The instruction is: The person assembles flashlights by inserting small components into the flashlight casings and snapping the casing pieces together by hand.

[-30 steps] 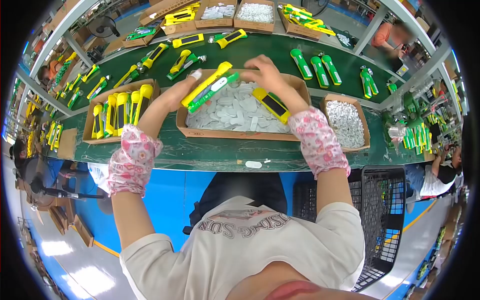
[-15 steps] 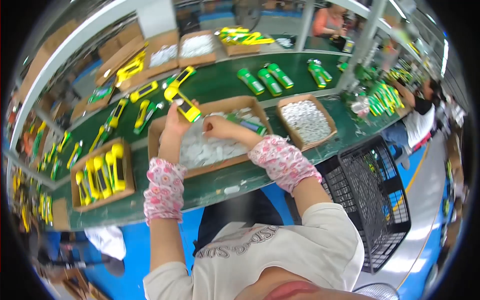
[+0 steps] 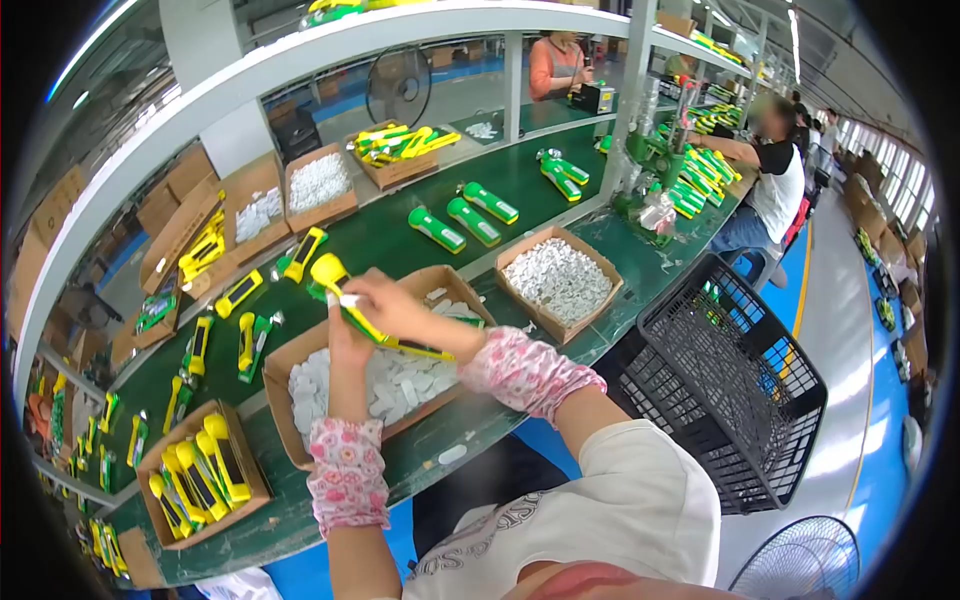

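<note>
My left hand [image 3: 348, 345] is closed around a yellow-and-green flashlight [image 3: 327, 270], its round head pointing up and away. My right hand [image 3: 392, 305] is pinched against the flashlight's body, with a small white piece [image 3: 350, 299] at its fingertips. The right hand hides most of the body. Both hands are above a cardboard box [image 3: 287, 425] of flat white pieces [image 3: 405, 385]. Below my right wrist, another flashlight [image 3: 425, 349] shows partly over the box.
A box of yellow flashlights [image 3: 205, 470] stands left, a box of small white parts [image 3: 560, 275] right. Green flashlights [image 3: 470, 218] lie along the green belt [image 3: 390, 220]. A black crate [image 3: 735, 380] is at my right. A co-worker [image 3: 765, 175] sits further right.
My right hand has moved from over the white pieces to the flashlight in my left hand. The camera view has shifted, showing more of the right side.
</note>
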### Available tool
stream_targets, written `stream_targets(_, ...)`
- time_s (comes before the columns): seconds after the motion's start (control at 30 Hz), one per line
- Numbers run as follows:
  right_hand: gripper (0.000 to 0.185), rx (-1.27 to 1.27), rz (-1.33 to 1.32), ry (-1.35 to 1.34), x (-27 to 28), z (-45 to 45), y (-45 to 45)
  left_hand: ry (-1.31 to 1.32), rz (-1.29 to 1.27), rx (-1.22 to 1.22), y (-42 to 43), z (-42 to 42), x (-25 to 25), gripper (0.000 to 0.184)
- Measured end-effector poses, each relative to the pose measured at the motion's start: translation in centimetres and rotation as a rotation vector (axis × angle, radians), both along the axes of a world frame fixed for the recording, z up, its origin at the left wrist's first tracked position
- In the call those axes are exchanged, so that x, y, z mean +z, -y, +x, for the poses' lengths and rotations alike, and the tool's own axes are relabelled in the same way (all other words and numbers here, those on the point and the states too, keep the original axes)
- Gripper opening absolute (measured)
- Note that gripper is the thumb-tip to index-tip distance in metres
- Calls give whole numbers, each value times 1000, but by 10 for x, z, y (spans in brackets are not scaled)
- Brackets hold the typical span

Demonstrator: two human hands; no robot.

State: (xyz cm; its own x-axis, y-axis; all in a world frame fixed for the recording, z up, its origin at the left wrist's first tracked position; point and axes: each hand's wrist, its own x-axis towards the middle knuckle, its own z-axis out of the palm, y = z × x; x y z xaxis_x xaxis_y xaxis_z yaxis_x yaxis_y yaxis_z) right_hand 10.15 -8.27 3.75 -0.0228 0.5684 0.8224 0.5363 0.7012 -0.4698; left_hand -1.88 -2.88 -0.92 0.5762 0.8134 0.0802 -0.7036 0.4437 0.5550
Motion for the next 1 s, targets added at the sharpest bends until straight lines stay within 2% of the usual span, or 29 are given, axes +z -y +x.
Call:
stream_targets(0.03, 13, -26, 74, 87, 4, -4, 6, -44, -127, 16, 8, 1, 14, 51)
stream_targets(0.1, 8, -44, -42, 62, 6, -8, 20, 79, 28, -77, -30, -5, -27, 49)
stream_targets(0.17, 8, -16, -197, 36, 4, -11, 26, -37, 95, -15, -34, -1, -30, 47)
stream_targets(0.2, 8, -39, -113, 19, 0, -11, 24, -95, 119, 33, -32, -3, -33, 47)
stream_targets(0.23, 9, -24, -117, -21, -2, -8, 22, -184, 14, 171, -14, 5, -18, 46)
stream_targets(0.27, 10, -2, -171, -41, 8, -2, 25, -163, 16, 214, -14, 9, -18, 46)
stream_targets(0.3, 9, -57, -142, -7, 1, 9, 10, -35, -49, 190, -4, 12, -4, 45)
stream_targets(0.33, 9, -111, -237, -37, 16, 17, 9, 171, 172, -11, -19, 3, -22, 45)
stream_targets(0.37, 8, -179, -151, 33, 30, 25, 5, 282, 167, -87, -6, 3, -4, 48)
stream_targets(0.43, 11, -121, -140, 16, 34, 38, -13, 164, 90, 134, 10, 10, 12, 51)
stream_targets(0.5, 16, 86, -359, -97, 64, 31, 2, 177, 106, 49, 22, 9, 34, 57)
stream_targets(0.57, 19, 228, -330, -68, 62, 28, -3, 150, 191, -12, 30, 4, 38, 64)
stream_targets(0.63, 20, 217, -383, 0, 69, 19, 5, 123, 234, -7, 35, 3, 44, 66)
stream_targets(0.77, 20, 152, -410, 73, 74, 23, 4, 43, 263, 148, 31, 1, 39, 55)
stream_targets(0.87, 20, 379, -480, -92, 75, 27, 1, 69, 249, 185, 32, 0, 43, 48)
stream_targets(1.0, 19, 364, -486, -40, 76, 28, 1, 62, 264, 193, 33, 1, 45, 45)
